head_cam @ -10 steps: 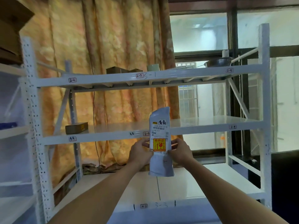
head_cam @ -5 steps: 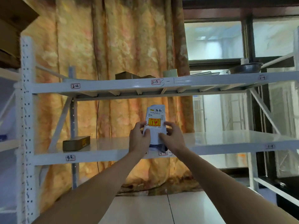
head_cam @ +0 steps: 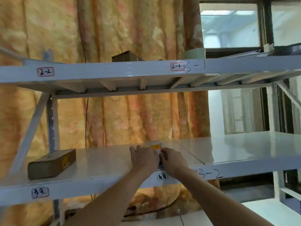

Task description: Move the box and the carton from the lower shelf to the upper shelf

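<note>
A white carton [head_cam: 155,146] with a yellow and red label lies flat on the middle white shelf [head_cam: 105,162], mostly hidden under my hands. My left hand [head_cam: 144,158] presses on its left side and my right hand [head_cam: 172,160] on its right side, both with fingers on the carton. A brown cardboard box [head_cam: 51,163] with a yellow side label rests on the same shelf, far to the left of my hands.
The shelf above [head_cam: 114,70], marked 2-2 and 2-3, carries a brown box [head_cam: 126,56], a pale green container [head_cam: 194,53] and a dark bowl [head_cam: 291,49] at the right. An orange curtain [head_cam: 114,30] hangs behind the rack. A bottom shelf [head_cam: 273,207] shows at lower right.
Both hands carried the carton up from waist height and laid it flat on the middle shelf. The view has tilted up and moved closer to the rack.
</note>
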Tool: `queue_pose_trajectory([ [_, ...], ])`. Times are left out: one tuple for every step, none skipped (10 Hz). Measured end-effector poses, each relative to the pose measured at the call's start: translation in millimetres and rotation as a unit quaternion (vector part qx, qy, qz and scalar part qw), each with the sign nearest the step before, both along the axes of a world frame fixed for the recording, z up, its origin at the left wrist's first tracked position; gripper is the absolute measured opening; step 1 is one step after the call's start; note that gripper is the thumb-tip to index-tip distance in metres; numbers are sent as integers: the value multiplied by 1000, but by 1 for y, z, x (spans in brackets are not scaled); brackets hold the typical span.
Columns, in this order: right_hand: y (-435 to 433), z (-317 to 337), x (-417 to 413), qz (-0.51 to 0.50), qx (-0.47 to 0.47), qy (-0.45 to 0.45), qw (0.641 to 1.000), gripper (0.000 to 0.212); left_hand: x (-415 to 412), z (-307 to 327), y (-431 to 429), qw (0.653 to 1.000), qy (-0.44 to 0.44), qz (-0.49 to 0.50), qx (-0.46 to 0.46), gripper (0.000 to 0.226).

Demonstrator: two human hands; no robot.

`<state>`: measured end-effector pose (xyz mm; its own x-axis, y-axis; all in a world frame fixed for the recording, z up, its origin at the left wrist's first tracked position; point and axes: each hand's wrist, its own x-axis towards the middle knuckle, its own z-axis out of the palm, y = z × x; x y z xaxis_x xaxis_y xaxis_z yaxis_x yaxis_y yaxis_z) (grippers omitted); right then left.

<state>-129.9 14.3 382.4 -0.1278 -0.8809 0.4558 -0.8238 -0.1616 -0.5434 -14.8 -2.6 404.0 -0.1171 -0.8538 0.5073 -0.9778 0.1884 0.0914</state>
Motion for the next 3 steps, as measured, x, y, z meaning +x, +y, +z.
queue_pose_trajectory([
  [-8, 8, -5, -8, 25, 31, 999, 30, 0, 6, -7, 1000, -18, 4, 20, 42],
  [2, 14, -7, 5, 62, 32, 998, 33, -1, 8, -1, 999, -22, -6, 49, 40],
  [24, 10, -7, -3, -28, -64, 998, 48, 5, -6, 19, 1000, -13, 5, -18, 51],
])
